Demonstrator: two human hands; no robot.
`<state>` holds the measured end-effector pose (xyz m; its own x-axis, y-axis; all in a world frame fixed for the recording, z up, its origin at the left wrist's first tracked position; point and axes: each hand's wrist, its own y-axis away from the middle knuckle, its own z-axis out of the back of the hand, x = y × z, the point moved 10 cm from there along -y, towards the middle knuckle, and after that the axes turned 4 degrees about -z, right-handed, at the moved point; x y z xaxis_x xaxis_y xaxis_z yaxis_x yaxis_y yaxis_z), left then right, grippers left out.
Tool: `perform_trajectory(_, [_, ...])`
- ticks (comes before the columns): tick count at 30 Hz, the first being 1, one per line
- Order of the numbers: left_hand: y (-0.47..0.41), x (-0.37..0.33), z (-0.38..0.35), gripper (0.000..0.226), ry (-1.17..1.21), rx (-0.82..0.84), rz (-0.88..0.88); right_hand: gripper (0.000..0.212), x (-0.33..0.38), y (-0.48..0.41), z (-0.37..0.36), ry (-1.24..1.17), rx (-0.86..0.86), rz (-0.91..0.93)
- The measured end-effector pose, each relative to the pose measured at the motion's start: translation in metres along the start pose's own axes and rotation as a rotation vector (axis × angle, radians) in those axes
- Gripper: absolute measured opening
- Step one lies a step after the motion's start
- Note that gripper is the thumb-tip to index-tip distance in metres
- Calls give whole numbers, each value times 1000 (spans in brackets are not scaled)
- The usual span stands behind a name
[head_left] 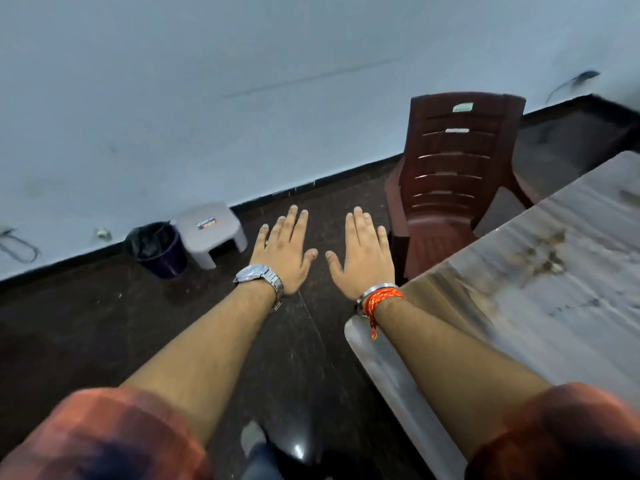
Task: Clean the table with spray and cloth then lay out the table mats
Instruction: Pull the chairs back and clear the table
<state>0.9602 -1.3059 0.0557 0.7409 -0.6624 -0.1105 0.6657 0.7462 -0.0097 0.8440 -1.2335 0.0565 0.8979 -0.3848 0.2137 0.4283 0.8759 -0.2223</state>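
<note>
Tabletop (554, 289): on my right, smeared with brown marks.
Left hand (284, 252): my fingers spread flat, holding nothing, out over the floor (104, 323).
Right hand (362, 258): likewise flat and empty (forearm crossing the tabletop's corner).
Chair (450, 174): just beside the far edge.
Bin (159, 249), stool (211, 233): by the wall (207, 98).

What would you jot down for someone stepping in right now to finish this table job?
Left hand: open, fingers straight, empty, held out over the floor.
Right hand: open, empty, beside it, near the corner of the table.
Tabletop shows dark smudges, so wiping looks undone.
Spray, cloth and mats: none in view.
Left: find them, spray, wipe, lay the mats.
</note>
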Motion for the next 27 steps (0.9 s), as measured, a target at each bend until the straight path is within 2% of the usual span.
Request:
perform_trajectory(7, [-179, 50, -9, 74, 0, 69, -198, 77, -15, -151, -38, 77, -36, -200])
perform_trajectory(13, [-317, 57, 11, 74, 4, 93, -404, 77, -30, -258, -39, 49, -96, -415])
perform_trajectory(18, [-410, 24, 10, 73, -2, 81, -587, 77, -65, -332, -49, 65, -150, -536])
perform_trajectory(27, [-612, -61, -7, 78, -73, 128, -837, 79, -201, -473, -59, 85, -250, -846])
